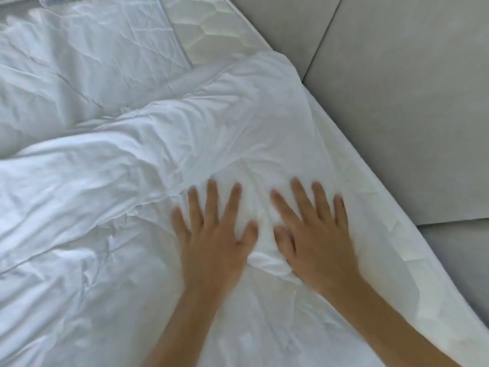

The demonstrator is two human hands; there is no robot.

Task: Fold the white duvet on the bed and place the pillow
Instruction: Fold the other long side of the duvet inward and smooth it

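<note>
The white duvet (105,197) lies crumpled across the bed, with a thick fold running from the left edge up toward the bed's right side. My left hand (214,231) and my right hand (315,234) rest flat on it side by side, palms down, fingers spread, holding nothing. A small ridge of fabric bunches between the two thumbs. A white pillow (87,49) lies at the top left, partly under the duvet's edge. Both hands are blurred.
The quilted mattress (211,30) shows bare at the top, and its right edge (412,234) runs diagonally down to the lower right. Grey floor tiles (410,102) lie beyond that edge.
</note>
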